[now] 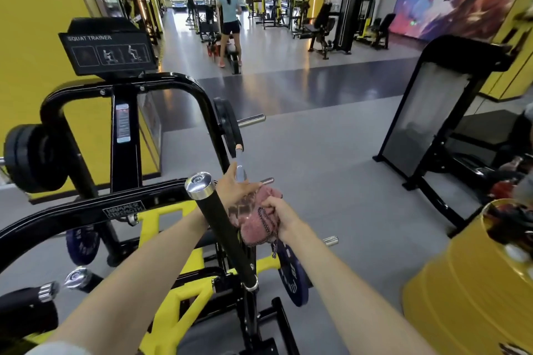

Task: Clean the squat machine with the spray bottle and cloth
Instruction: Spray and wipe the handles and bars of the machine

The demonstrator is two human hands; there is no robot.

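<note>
Left hand (235, 189) grips the spray bottle (240, 172), neck pointing up and away; right hand (278, 209) clutches the cloth (255, 230).

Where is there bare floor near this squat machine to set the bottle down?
Bare grey floor lies between the squat machine and the black slanted platform, up to the yellow drum. Below the upright handle it is crowded: yellow frame, blue plate, pegs.

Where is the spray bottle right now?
The spray bottle is mid-frame in the head view, gripped by the left hand, beside the pink cloth the right hand holds.
</note>
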